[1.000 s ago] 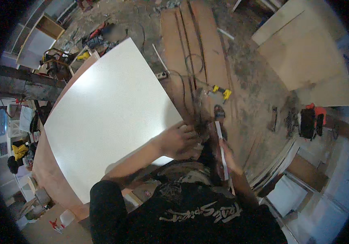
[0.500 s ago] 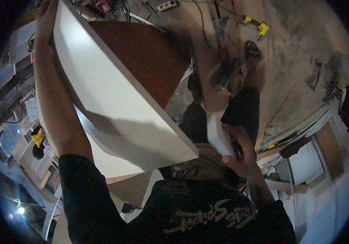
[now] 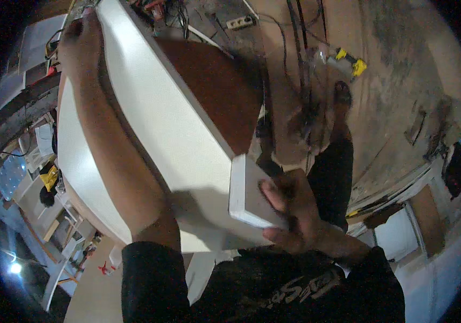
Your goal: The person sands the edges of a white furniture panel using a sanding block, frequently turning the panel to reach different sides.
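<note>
A: Fingers of the right hand point(image 3: 295, 212) wrap the near corner of the white board point(image 3: 176, 134), thumb on its face, clamped on the thick edge.

B: And the other hand?

A: The left hand point(image 3: 80, 40) is up at the far end, closed over the top edge there. The forearm runs along the white face between the two grips.

B: Where does the board sit?

A: Off the floor, tilted, held in front of the chest. One board, two hands on it. Behind it lies a brown panel point(image 3: 214, 91), partly hidden by it; I cannot tell whether they touch.

B: Anything round about?

A: One foot point(image 3: 342, 94) on the dusty floor point(image 3: 402, 70). Just beyond it a yellow tool point(image 3: 351, 62), one only. Cables point(image 3: 300, 54) run across the floor near the foot. A dark case point(image 3: 456, 167) with a red edge stands at the right, well apart.

B: Packages, labels?

A: A small yellow item point(image 3: 50, 177) at the left rim, too small to tell. No label is readable.
</note>
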Motion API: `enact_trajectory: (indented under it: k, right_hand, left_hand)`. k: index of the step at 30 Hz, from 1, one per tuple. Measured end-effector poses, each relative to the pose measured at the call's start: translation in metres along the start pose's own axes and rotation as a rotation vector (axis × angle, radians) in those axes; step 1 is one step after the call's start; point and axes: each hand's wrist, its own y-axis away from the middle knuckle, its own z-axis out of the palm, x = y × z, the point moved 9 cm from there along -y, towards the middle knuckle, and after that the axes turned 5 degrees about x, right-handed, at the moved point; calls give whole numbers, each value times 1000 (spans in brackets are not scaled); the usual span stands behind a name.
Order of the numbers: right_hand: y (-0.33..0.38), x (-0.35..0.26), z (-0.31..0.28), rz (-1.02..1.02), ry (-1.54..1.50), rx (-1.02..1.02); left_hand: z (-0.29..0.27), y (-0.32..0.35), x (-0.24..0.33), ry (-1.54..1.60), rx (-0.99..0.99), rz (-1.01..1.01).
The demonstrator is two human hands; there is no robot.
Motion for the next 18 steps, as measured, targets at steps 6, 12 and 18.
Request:
enact_trajectory:
  k: [6, 12, 18]
  right_hand:
    - [-173, 17, 16, -37, -177, 206]
    - [-444, 45, -14, -133, -362, 141]
    - [-460, 50, -38, 232, -310, 303]
  left_hand:
    - [-1, 20, -9, 258, 17, -223]
    - [-6, 10, 54, 520, 158, -323]
    - [-18, 22, 40, 499, 3, -395]
